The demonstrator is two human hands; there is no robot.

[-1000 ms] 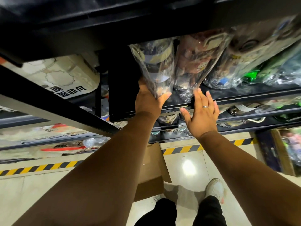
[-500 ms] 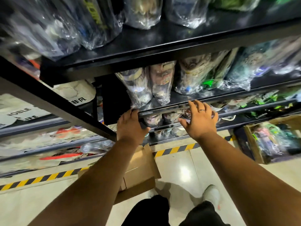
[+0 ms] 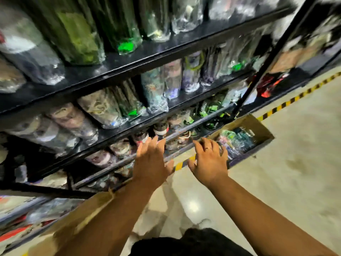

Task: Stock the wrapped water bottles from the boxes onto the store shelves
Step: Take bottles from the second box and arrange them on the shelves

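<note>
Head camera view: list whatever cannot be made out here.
All in the head view.
Plastic-wrapped water bottles on the black metal shelves: motion blur smears their prints.
Open brown cardboard box on the floor: contents blurred, near side hidden by the right hand.
Second brown cardboard box: inside hidden under the left forearm.
Left hand: covers bottles on a low shelf.

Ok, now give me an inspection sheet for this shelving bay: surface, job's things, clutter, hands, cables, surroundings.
Surface: black shelves, several tiers, stocked along their length.
Job's things: wrapped bottles standing on the tiers; more in an open cardboard box on the floor at right.
Clutter: second cardboard box under the left forearm.
Hands: left hand and right hand both open, holding nothing, stretched toward the lower tiers.
Cables: nothing seen.
Surroundings: pale floor with a yellow-black stripe; picture is motion-blurred.
</note>
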